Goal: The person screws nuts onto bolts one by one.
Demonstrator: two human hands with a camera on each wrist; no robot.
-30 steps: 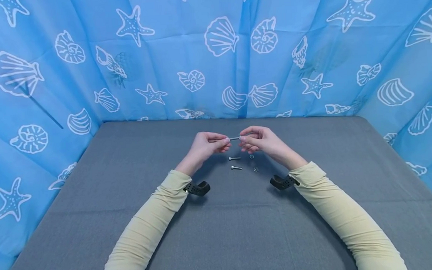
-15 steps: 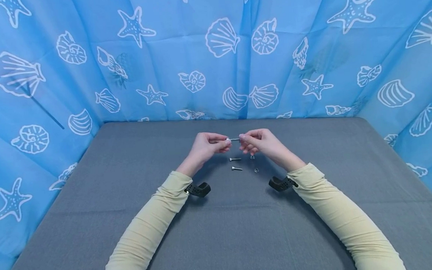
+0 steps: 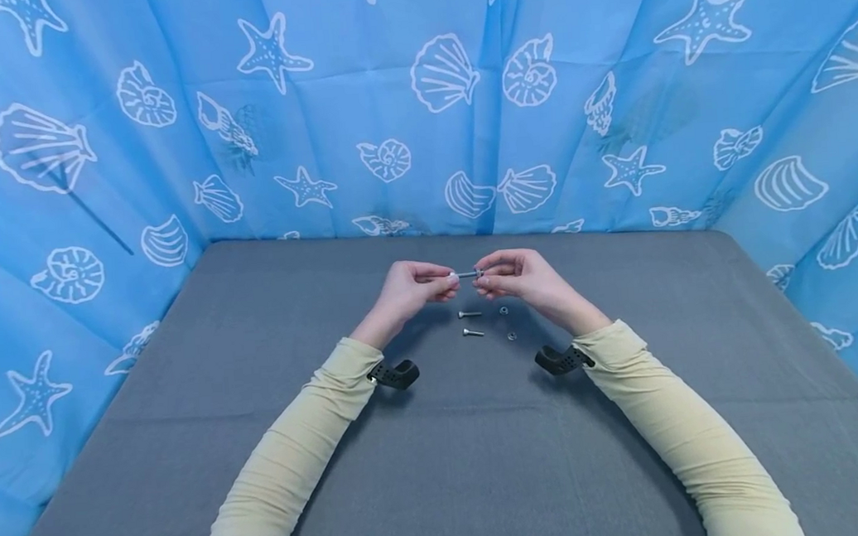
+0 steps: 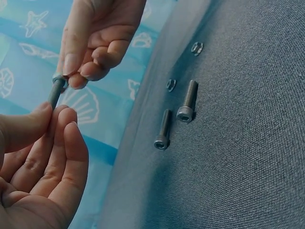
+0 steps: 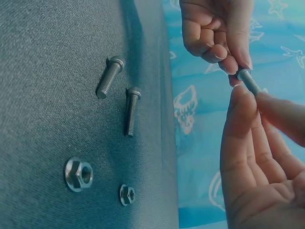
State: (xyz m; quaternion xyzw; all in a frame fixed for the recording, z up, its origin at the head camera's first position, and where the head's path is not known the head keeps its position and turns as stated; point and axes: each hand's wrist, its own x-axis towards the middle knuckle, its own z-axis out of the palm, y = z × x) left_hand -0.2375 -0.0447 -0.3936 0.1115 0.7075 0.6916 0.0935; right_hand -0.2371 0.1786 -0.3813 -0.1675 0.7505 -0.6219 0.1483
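My left hand [image 3: 417,289] pinches a bolt [image 4: 56,91] by its head end between thumb and fingers. The shank points across to my right hand [image 3: 523,280]. In the left wrist view, the right thumb and fingers grip a nut [image 4: 59,78] at the bolt's far end. The right wrist view shows the threaded shank bridging both hands' fingertips, while the right fingers hide the nut there. Both hands are raised over the grey table. Below them lie two socket-head bolts, a rear one [image 3: 470,314] and a nearer one [image 3: 473,332], their heads toward the left.
Right of the loose bolts lie two flange nuts, one farther back [image 3: 503,311] and one nearer [image 3: 512,337]. The grey cloth-covered table [image 3: 443,466] ends at a blue curtain [image 3: 387,96] with shell prints. Black wrist straps [image 3: 395,376] hang from both sleeves.
The hands stay in nearly the same place around the bolt. The right fingers have shifted their grip at the bolt's end, and the nut now shows there.
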